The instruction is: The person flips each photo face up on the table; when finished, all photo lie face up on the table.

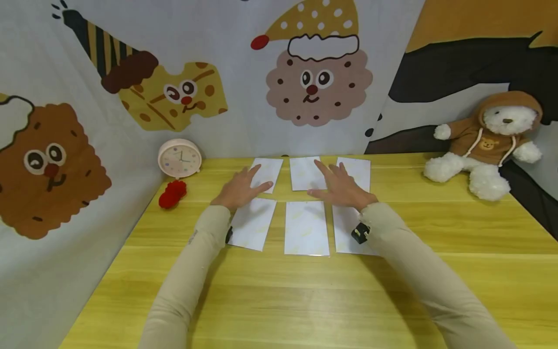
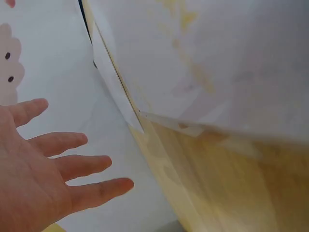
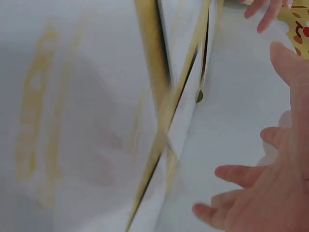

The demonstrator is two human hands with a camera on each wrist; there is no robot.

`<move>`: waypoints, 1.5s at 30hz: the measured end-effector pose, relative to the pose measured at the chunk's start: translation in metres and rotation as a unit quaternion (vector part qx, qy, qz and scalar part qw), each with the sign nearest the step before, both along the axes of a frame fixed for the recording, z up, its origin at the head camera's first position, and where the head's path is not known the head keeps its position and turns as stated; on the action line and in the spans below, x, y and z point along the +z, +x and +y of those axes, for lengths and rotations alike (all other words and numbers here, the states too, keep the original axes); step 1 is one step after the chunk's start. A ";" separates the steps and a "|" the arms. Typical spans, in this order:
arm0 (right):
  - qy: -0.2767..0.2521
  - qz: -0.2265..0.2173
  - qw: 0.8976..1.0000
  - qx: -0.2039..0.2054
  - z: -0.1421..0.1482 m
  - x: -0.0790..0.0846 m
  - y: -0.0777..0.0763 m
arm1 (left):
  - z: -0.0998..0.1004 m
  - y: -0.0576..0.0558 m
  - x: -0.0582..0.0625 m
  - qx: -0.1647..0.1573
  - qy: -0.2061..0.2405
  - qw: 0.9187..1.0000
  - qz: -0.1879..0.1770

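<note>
Several white sheets lie on the wooden table in two rows of three. My left hand (image 1: pixel 241 188) is over the left column, its fingers spread above the back left sheet (image 1: pixel 269 168) and front left sheet (image 1: pixel 255 225). Over the right side, my right hand (image 1: pixel 342 189) has its fingers spread, partly covering the back middle sheet (image 1: pixel 302 177) and back right sheet (image 1: pixel 361 169). The front middle sheet (image 1: pixel 306 230) is uncovered, while the right wrist hides part of the front right sheet (image 1: pixel 344 232). Both wrist views show the left hand (image 2: pixel 43 179) and right hand (image 3: pixel 265 188) holding nothing.
A pink round clock (image 1: pixel 179 158) stands at the table's back left, with a red object (image 1: pixel 172 194) in front of it. A white plush bear (image 1: pixel 486 145) in a brown hoodie sits at the back right. A cartoon-printed cloth (image 1: pixel 244 135) hangs behind the table (image 1: pixel 296 300).
</note>
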State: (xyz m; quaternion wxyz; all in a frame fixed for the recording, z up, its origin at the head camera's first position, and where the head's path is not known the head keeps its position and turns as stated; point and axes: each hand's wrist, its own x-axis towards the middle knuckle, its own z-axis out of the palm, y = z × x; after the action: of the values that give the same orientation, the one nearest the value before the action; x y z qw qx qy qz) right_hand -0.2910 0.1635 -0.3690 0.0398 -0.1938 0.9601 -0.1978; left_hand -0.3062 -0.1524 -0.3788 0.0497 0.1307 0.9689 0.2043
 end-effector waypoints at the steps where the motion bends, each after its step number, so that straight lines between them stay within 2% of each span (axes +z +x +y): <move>1: -0.016 -0.009 1.000 0.008 -0.002 -0.001 -0.001 | -0.001 -0.001 0.000 0.000 0.008 1.000 -0.003; 5: -0.062 -0.033 0.997 0.040 -0.009 -0.004 -0.003 | -0.006 -0.002 0.000 0.003 0.041 0.999 -0.019; 9: -0.092 -0.037 0.993 0.057 -0.016 -0.003 -0.005 | -0.011 -0.004 0.001 0.010 0.072 0.997 -0.026; 12: -0.105 -0.032 0.993 0.051 -0.023 -0.002 -0.006 | -0.014 -0.007 0.002 0.018 0.094 0.995 -0.031; 16: -0.159 -0.040 0.986 0.023 -0.033 -0.004 -0.010 | -0.016 -0.011 0.002 0.029 0.121 0.991 -0.043; 19: -0.209 -0.052 0.976 0.001 -0.041 -0.007 -0.013 | -0.020 -0.015 0.001 0.043 0.134 0.989 -0.055; 23: -0.250 -0.067 0.966 -0.023 -0.055 -0.011 -0.018 | -0.025 -0.018 -0.002 0.065 0.160 0.982 -0.074; 27: -0.297 -0.091 0.949 -0.048 -0.067 -0.013 -0.020 | -0.028 -0.021 -0.002 0.076 0.177 0.977 -0.086; 36: -0.412 -0.164 0.893 -0.082 -0.093 -0.013 -0.026 | -0.028 -0.028 -0.001 0.108 0.213 0.965 -0.112; 40: -0.423 -0.186 0.883 -0.088 -0.104 -0.012 -0.028 | -0.029 -0.029 0.001 0.113 0.217 0.962 -0.118; 45: -0.420 -0.206 0.879 -0.093 -0.114 -0.017 -0.032 | -0.027 -0.033 0.001 0.119 0.219 0.961 -0.123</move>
State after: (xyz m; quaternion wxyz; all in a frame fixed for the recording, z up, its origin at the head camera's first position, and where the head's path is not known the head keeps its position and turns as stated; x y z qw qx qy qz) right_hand -0.3235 0.0498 -0.3858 0.1333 -0.0573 0.7707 -0.6204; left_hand -0.3390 -0.1795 -0.3775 0.1144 -0.0041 0.8955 0.4301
